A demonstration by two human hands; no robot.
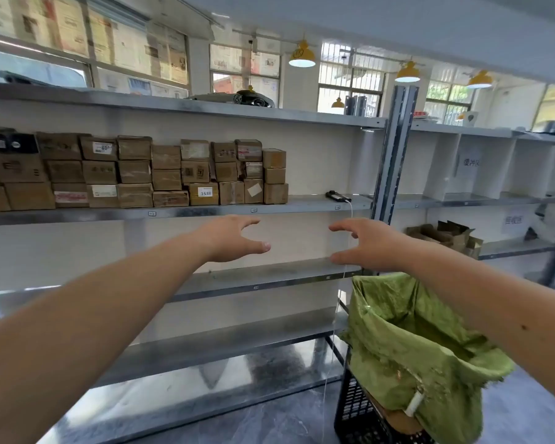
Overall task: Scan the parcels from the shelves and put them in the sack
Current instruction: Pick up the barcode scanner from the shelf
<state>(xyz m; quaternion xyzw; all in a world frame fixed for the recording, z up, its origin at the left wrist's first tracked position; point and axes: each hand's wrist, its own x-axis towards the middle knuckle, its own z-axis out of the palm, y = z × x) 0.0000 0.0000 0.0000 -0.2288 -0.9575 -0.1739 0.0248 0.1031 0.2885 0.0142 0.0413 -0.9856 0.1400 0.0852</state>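
Several brown cardboard parcels (pixel 202 174) are stacked in rows on the second shelf (pixel 302 205) of a metal rack. A black scanner (pixel 337 196) with a white cable lies on that same shelf, to the right of the stack. My left hand (pixel 234 237) and my right hand (pixel 367 243) reach forward side by side below that shelf's edge, both empty with fingers spread. The green sack (pixel 414 341) stands open at the lower right, draped over a black crate (pixel 362 415), under my right forearm.
The lower shelves (pixel 253 278) of the rack hold nothing. A grey upright post (pixel 394 155) divides this rack from another on the right, where torn cardboard (pixel 442 235) lies. The scanner cable (pixel 337 302) hangs down past the shelves. Yellow lamps hang by the windows.
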